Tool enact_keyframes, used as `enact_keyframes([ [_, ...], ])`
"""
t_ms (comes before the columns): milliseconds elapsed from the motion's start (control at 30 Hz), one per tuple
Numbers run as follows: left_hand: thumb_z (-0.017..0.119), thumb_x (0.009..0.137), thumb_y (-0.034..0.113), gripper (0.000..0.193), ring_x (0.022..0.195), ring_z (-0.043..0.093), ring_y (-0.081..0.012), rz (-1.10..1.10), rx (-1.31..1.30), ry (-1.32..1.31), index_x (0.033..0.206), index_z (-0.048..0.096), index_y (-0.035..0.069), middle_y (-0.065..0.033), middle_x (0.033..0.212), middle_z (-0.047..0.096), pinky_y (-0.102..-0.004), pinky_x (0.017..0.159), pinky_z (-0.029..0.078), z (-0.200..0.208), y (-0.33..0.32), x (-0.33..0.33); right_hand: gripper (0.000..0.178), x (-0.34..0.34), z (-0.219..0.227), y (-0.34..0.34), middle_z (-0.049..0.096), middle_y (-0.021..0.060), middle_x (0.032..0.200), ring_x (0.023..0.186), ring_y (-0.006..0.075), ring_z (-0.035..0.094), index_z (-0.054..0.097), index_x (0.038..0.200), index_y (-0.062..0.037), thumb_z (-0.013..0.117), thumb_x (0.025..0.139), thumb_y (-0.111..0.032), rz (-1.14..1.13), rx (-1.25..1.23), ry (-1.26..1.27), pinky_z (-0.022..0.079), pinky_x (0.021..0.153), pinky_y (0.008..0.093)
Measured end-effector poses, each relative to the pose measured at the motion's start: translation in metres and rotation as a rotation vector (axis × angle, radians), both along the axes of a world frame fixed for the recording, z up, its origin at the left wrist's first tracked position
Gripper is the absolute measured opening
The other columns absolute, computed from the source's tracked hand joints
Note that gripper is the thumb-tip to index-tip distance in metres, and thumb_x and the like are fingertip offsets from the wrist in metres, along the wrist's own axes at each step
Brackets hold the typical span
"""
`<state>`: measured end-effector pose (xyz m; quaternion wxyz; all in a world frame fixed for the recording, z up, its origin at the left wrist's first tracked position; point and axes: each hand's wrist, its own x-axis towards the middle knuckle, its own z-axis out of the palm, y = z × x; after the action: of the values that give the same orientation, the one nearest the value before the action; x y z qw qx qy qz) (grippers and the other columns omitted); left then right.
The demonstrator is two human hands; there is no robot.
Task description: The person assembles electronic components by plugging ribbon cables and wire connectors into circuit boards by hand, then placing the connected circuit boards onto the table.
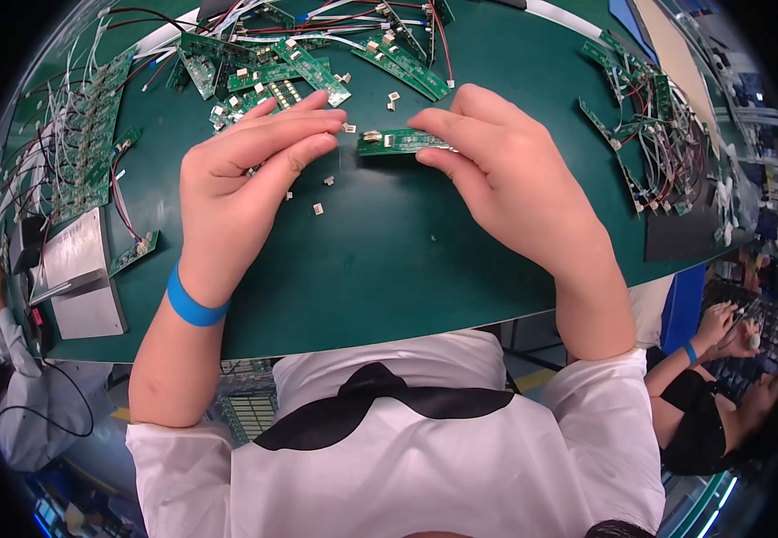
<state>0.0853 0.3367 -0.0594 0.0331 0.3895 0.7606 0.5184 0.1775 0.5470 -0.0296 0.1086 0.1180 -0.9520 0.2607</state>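
Observation:
My right hand (510,152) pinches the right end of a small green circuit board (416,139) between thumb and fingers, above the table. The board carries white and metal parts near its left end; its right end is hidden in my grip. To its left, my left hand (241,179) is closed in a pinch, thumb against the index finger. A tiny white connector (350,129) shows right at these fingertips, apart from the board. Several like it lie loose on the table, one white connector (319,209) below my left fingertips and another pair of connectors (393,100) beyond the board.
Beyond my hands lies a heap of green boards (308,67) with wires. Wired boards (88,134) stand in a row at left, near a metal plate (88,278). More wired boards (649,134) are piled at right. Other people sit at both sides.

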Motion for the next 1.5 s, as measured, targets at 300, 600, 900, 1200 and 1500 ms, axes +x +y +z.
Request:
enact_keyframes([
  [300, 0.061, 0.072, -0.003, 0.039, 0.095, 0.058, -0.0265, -0.045, 0.062, 0.349, 0.11, 0.058, 0.007, -0.0079, 0.104, 0.062, -0.0375, 0.091, 0.041, 0.005, 0.006, 0.0, 0.018, -0.007, -0.003, 0.002, 0.056, 0.0145, 0.081, 0.074, 0.0321, 0.057, 0.062, 0.093, 0.0008, 0.066, 0.078, -0.007, 0.076, -0.239, -0.173, 0.045, 0.064, 0.038],
  [600, 0.067, 0.065, -0.002, 0.035, 0.08, 0.054, -0.0225, -0.359, -0.091, 0.387, 0.097, 0.061, 0.011, -0.0021, 0.092, 0.062, -0.0421, 0.089, 0.04, 0.011, 0.004, 0.005, 0.018, -0.003, -0.001, 0.005, 0.054, 0.0112, 0.079, 0.073, 0.0267, 0.054, 0.063, 0.097, -0.002, 0.065, 0.079, -0.007, 0.209, -0.355, -0.241, 0.043, 0.061, 0.0345],
  [900, 0.067, 0.064, -0.003, 0.036, 0.079, 0.05, -0.0219, -0.409, -0.084, 0.517, 0.096, 0.061, 0.012, -0.0013, 0.09, 0.06, -0.0416, 0.091, 0.037, 0.015, -0.005, 0.008, 0.021, -0.001, 0.011, 0.013, 0.053, 0.0063, 0.076, 0.067, 0.0181, 0.05, 0.064, 0.099, -0.0026, 0.065, 0.078, -0.003, 0.169, -0.372, -0.234, 0.039, 0.057, 0.0283],
  [1200, 0.074, 0.066, 0.005, 0.044, 0.084, 0.049, -0.0202, -0.114, 0.21, 0.074, 0.104, 0.053, 0.003, -0.0091, 0.096, 0.053, -0.0305, 0.074, 0.043, 0.005, 0.004, 0.013, 0.026, -0.002, 0.016, 0.001, 0.053, 0.0052, 0.074, 0.065, 0.0151, 0.048, 0.065, 0.098, -0.001, 0.07, 0.073, -0.001, 0.111, -0.317, 0.039, 0.036, 0.055, 0.0258],
  [1500, 0.072, 0.062, -0.007, 0.045, 0.089, 0.055, -0.024, -0.278, 0.13, 0.357, 0.094, 0.044, 0.008, -0.0134, 0.098, 0.057, -0.0431, 0.09, 0.041, 0.013, -0.005, 0.014, 0.031, 0.002, 0.017, 0.001, 0.055, 0.006, 0.073, 0.065, 0.0173, 0.048, 0.065, 0.096, 0.0018, 0.073, 0.066, -0.001, 0.241, -0.316, 0.009, 0.036, 0.055, 0.0271],
])
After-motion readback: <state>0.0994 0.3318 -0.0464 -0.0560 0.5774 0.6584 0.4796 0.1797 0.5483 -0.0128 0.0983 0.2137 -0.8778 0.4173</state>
